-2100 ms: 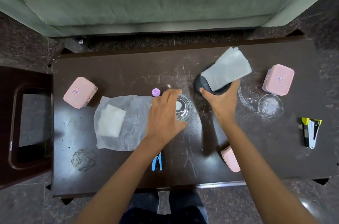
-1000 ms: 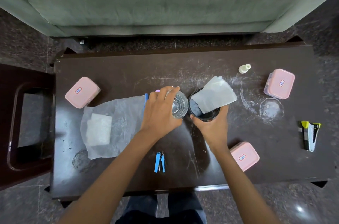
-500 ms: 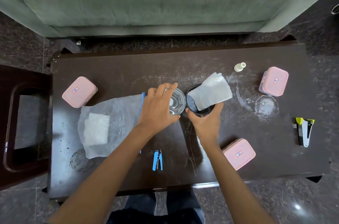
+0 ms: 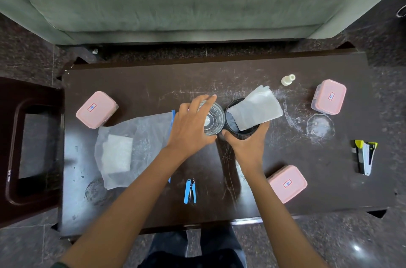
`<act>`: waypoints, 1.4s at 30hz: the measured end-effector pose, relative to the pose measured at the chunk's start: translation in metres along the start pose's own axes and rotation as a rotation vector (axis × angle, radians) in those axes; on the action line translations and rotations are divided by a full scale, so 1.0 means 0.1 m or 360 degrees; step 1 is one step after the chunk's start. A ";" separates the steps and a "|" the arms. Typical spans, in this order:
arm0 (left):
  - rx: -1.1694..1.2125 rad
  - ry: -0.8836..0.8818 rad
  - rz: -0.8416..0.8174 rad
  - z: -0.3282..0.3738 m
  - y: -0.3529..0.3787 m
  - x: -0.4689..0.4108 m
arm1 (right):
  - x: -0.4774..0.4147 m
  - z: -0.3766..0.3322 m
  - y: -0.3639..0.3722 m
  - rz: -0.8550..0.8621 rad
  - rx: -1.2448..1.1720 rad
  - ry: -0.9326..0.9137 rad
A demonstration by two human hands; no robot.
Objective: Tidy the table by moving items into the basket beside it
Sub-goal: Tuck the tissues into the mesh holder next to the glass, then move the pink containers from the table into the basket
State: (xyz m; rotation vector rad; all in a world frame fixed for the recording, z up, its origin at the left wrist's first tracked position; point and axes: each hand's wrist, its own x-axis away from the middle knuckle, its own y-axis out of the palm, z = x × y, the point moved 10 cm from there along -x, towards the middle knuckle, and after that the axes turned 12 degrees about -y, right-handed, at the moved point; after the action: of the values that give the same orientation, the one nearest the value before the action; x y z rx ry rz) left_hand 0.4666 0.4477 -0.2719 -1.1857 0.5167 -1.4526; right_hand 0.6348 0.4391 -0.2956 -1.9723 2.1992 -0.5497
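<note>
Vs ~2 s ago: right hand (image 4: pixel 246 144) has pulled the black round cup (image 4: pixel 231 124) in from further back and right. It's now right beside the clear glass tumbler (image 4: pixel 214 121), rims touching or as good as. Over the last half second, practically no shift. Both vessels are mid-way along the dark brown wooden table (image 4: pixel 153 83), mouths facing straight up, so their axes are upright. Can't tell if either is lifted off the top. Left hand (image 4: pixel 191 127) grips the tumbler from its left side, fingers curled over the far rim, thumb on the near side. Right hand wraps the cup from the near side, thumb on the left wall, fingers round the right. A folded white paper sheet (image 4: pixel 254 109) sticks out of the cup. Its long axis runs diagonally, with the free end pointing back-right toward a small white bottle (image 4: pixel 287 80). Left of the hands lies a clear plastic zip bag (image 4: pixel 140 127) with a white pad (image 4: pixel 116 153) inside, blue seal edge next to the left wrist. There are three pink lidded boxes: far left (image 4: pixel 96 109), far right (image 4: pixel 328 96) and near right (image 4: pixel 287 183). A small blue stapler (image 4: pixel 190 191) lies between the forearms, and a yellow-and-black stapler (image 4: pixel 364 156) at the right end. The dark brown basket (image 4: pixel 11 147) sits off the left end of the table.
</note>
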 end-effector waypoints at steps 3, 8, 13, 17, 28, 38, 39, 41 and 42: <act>0.0104 -0.0030 -0.0006 -0.06 -0.08 0.05 | 0.17 0.11 -0.05 0.0109 -0.0116 0.0149; 0.0485 -0.0181 0.0416 -0.57 -0.61 0.25 | 0.71 -0.13 -0.02 0.0280 0.0117 0.0171; 0.0360 -0.0525 0.0761 -1.64 -1.09 0.33 | 1.06 -0.48 0.74 -0.0298 0.0207 -0.0211; 0.0253 -0.0940 0.0686 -2.47 -1.20 0.30 | 1.14 -0.59 1.27 -0.0551 0.0262 -0.0340; 0.0026 -0.1056 0.0122 -2.88 -0.70 0.04 | 1.02 -0.75 1.74 -0.0696 0.0524 -0.0545; 0.0233 -0.0761 0.0381 -1.59 -0.95 0.50 | 1.06 -0.73 0.93 -0.0345 0.0712 -0.0661; 0.0257 -0.0734 0.0343 -1.45 -0.87 0.52 | 1.07 -0.69 0.77 -0.0303 0.0781 -0.0655; 0.0269 -0.0708 0.0326 -1.31 -0.79 0.56 | 1.07 -0.60 0.48 -0.0238 0.0923 -0.0629; 0.0274 -0.0687 0.0333 -1.22 -0.75 0.57 | 1.07 -0.53 0.29 -0.0203 0.1012 -0.0596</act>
State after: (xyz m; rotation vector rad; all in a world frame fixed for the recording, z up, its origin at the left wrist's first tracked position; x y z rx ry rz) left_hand 0.3326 0.3795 -0.2361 -1.2227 0.2046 -1.0031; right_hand 0.5755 0.3460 -0.2424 -1.6964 1.4482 -0.7152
